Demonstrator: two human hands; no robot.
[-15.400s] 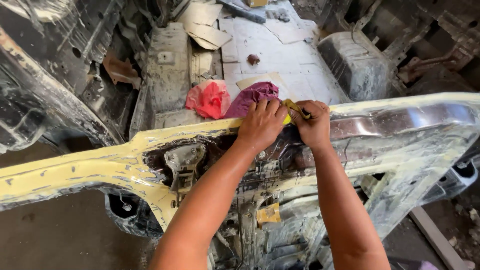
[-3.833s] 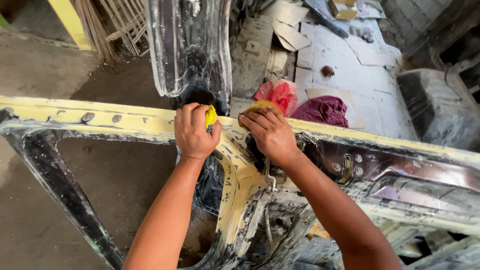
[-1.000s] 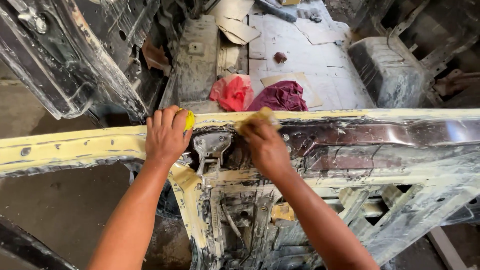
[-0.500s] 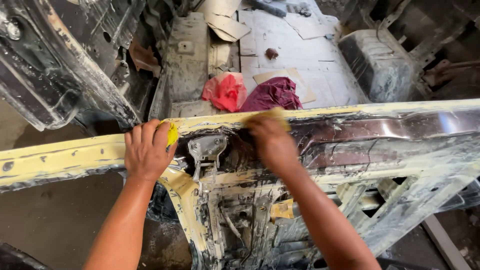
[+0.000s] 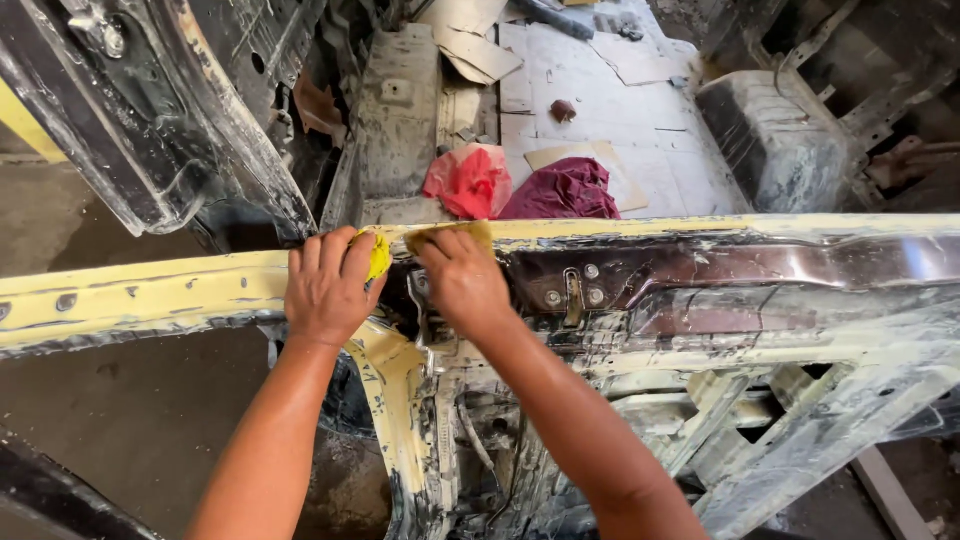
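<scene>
- Far left, a dark car door panel (image 5: 150,120) leans over the concrete floor (image 5: 120,400).
- The yellow-coated frame rail (image 5: 150,295) runs across from the left edge.
- Left hand (image 5: 325,290) lies on that rail, fingers curled around a small yellow pad (image 5: 379,255) at the rail's top edge.
- Just beside it, right hand (image 5: 465,280) presses a tan sanding sheet (image 5: 455,233) against the rail's top edge, fingers clenched over it.
- Beyond the rail, a red rag (image 5: 470,180) and a maroon rag (image 5: 565,190) lie touching on the grey car floor (image 5: 600,100).
- Right, bare dark metal (image 5: 750,265) shows along the rail.
</scene>
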